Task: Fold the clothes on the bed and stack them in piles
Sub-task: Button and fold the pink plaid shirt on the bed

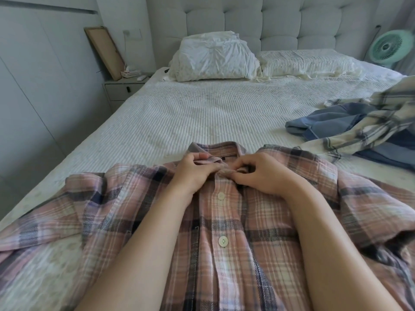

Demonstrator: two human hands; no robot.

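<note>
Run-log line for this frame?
step: buttoning collar | pink plaid shirt: flat on bed | left hand, right hand: pinching placket | unfolded clothes: right

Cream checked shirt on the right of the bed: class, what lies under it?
Blue clothes show beneath the cream checked shirt. How many pieces, and how far they run underneath, is covered.

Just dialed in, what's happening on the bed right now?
A person has a pink plaid shirt spread front-up on the bed. Both hands are at its collar: the left hand pinches one side, the right hand pinches the other at the top of the button placket, apparently fastening or straightening it. Nothing is folded yet. A loose heap of blue clothes and a cream plaid garment waits at the right.
</note>
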